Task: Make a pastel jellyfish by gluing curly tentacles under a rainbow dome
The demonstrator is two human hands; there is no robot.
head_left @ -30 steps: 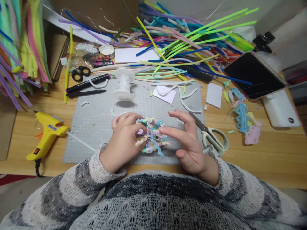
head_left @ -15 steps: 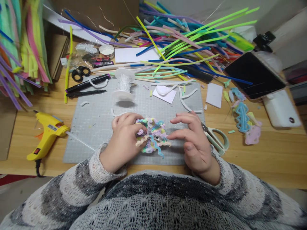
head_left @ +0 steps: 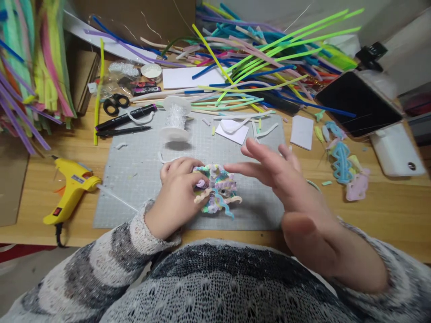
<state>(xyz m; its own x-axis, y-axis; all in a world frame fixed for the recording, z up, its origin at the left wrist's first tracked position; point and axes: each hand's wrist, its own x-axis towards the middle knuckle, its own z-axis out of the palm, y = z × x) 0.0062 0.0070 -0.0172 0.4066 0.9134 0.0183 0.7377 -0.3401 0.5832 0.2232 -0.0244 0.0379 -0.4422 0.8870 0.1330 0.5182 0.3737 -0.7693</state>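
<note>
Pastel craft piece sits over the near part of the grey cutting mat, which presumably shields the bench. The left hand is clamped on the piece's left side, likely to steady it; the right hand has its fingers spread, one tip near the upper edge, though contact is hard to tell.

Right hand: higher, fingers stretched straighter | a fingertip: from the pastel piece's side to its upper edge (touching? can't tell from here) | scissors: almost hidden now
</note>
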